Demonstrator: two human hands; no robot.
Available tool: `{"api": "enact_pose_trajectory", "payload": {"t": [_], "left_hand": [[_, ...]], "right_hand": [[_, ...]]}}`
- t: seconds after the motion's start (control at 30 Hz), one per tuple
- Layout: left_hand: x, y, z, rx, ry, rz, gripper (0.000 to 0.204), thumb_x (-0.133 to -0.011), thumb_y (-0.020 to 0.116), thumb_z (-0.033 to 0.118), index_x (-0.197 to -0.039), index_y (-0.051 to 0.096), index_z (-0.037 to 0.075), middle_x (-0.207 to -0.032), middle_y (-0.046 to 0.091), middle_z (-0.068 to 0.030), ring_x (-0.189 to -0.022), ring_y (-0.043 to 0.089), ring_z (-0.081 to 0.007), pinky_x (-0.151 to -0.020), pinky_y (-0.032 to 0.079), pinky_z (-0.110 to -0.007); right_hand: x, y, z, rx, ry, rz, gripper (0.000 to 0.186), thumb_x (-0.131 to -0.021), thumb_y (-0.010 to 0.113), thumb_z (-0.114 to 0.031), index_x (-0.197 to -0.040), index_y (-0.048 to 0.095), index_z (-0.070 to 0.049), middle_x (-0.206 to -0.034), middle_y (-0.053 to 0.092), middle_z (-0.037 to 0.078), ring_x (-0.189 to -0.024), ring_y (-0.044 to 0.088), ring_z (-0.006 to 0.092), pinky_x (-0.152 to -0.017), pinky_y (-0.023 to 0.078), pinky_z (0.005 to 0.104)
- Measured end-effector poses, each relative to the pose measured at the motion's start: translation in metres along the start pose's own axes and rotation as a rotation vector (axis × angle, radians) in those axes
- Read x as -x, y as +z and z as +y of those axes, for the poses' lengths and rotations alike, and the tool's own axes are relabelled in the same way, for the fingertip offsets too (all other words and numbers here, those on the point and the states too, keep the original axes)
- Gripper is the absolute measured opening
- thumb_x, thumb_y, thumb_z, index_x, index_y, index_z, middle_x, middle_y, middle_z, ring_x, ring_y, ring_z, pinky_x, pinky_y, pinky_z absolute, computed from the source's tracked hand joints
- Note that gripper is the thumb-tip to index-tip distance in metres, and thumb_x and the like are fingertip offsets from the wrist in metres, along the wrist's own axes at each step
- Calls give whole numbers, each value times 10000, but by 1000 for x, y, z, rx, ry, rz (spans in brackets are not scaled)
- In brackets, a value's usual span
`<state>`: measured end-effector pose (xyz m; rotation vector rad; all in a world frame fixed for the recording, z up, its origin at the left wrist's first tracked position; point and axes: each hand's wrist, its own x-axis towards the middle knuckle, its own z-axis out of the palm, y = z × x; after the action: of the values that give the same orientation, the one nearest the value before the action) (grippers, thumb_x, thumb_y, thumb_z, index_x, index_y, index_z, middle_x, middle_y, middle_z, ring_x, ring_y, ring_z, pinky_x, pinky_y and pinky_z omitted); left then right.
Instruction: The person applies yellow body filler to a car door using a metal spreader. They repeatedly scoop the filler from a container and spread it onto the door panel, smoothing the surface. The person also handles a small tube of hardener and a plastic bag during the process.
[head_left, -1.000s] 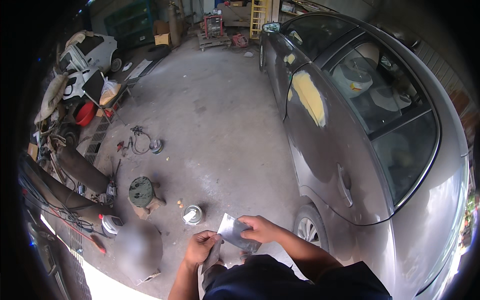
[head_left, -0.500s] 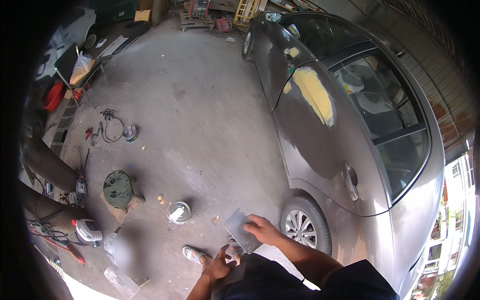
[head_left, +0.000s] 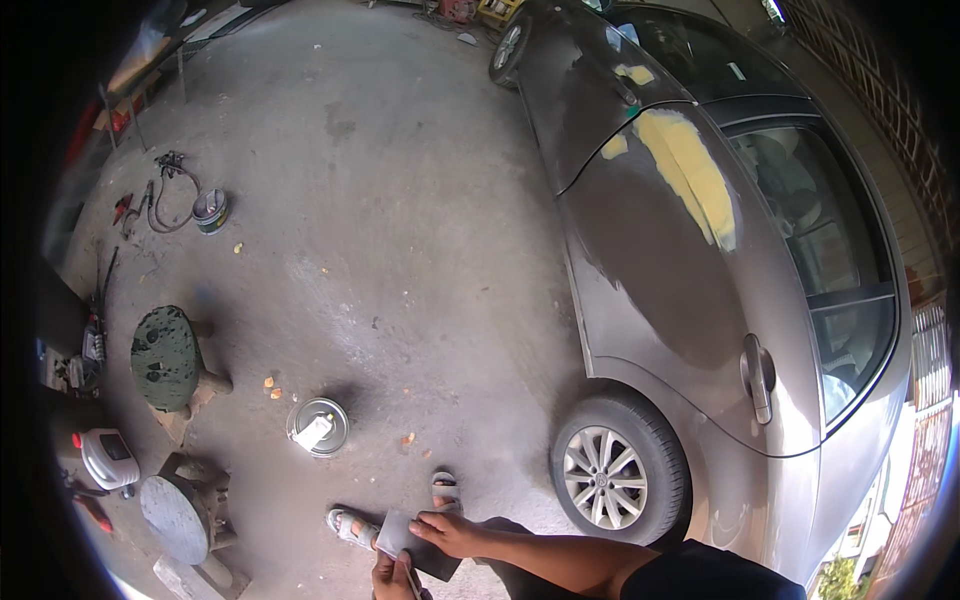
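Observation:
My right hand (head_left: 450, 533) pinches the upper right part of a thin grey rectangular sheet (head_left: 397, 531), which looks like sandpaper. At its lower edge my left hand (head_left: 394, 577) is closed with the fingertips on the sheet. A darker grey part of the sheet shows below my right hand. Both hands are low in front of my body, above my sandals. To the right stands a grey-brown car (head_left: 660, 270), its rear door bearing a dark dull patch and a streak of yellow filler (head_left: 690, 175).
An open round can (head_left: 319, 428) with a white piece on top stands on the concrete floor. Left of it are a green-topped stool (head_left: 166, 358), a grey round-topped stool (head_left: 175, 518) and a white jug (head_left: 106, 458). Farther off lie a hose (head_left: 170, 200) and another can (head_left: 211, 212).
My right hand has brought the sheet down and left. My left hand, open with fingers spread before, has closed on its lower edge. The view has tilted downward.

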<state>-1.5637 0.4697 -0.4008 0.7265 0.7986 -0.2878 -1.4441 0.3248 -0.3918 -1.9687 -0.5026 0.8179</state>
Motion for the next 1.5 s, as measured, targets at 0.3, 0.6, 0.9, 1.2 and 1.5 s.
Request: {"api": "enact_pose_trajectory", "payload": {"t": [0.3, 0.6, 0.9, 1.2, 1.5], "left_hand": [[-100, -114, -3, 212, 342, 306, 202, -961, 553, 250, -893, 556, 59, -619, 515, 35, -399, 399, -50, -362, 295, -203], [-128, -202, 57, 93, 655, 810, 243, -1006, 477, 261, -836, 544, 100, -656, 477, 77, -493, 391, -20, -425, 284, -189], [-115, -227, 72, -111, 927, 894, 291, -1014, 474, 205, -758, 512, 71, -677, 413, 96, -636, 329, -1, -556, 278, -184], [-103, -214, 60, -239, 1005, 987, 280, -1012, 481, 202, -787, 522, 40, -708, 448, 85, -655, 340, -12, -563, 293, -197], [-104, -215, 50, -303, 983, 945, 259, -1008, 488, 198, -830, 561, 25, -737, 518, 63, -675, 395, -14, -593, 328, -188]], "right_hand": [[-114, 34, 141, 214, 117, 222, 228, -958, 512, -256, -888, 489, -40, -726, 595, 260, -719, 572, 496, -589, 432, 545], [-254, 32, 200, 362, 393, 7, 315, -848, 684, -308, -888, 588, -10, -752, 643, 116, -681, 633, 244, -646, 501, 376], [-296, 110, 195, 520, 38, -246, 506, -858, 605, -297, -1284, 472, -57, -1156, 623, 182, -1107, 566, 373, -923, 448, 445], [-328, 136, 203, 551, 131, -181, 527, -860, 601, -334, -1321, 465, -117, -1325, 521, 187, -1233, 479, 374, -1006, 398, 439], [-322, 46, 210, 530, 73, -47, 485, -867, 598, -321, -1298, 491, -126, -1264, 563, 170, -1163, 528, 372, -969, 426, 447]]}}
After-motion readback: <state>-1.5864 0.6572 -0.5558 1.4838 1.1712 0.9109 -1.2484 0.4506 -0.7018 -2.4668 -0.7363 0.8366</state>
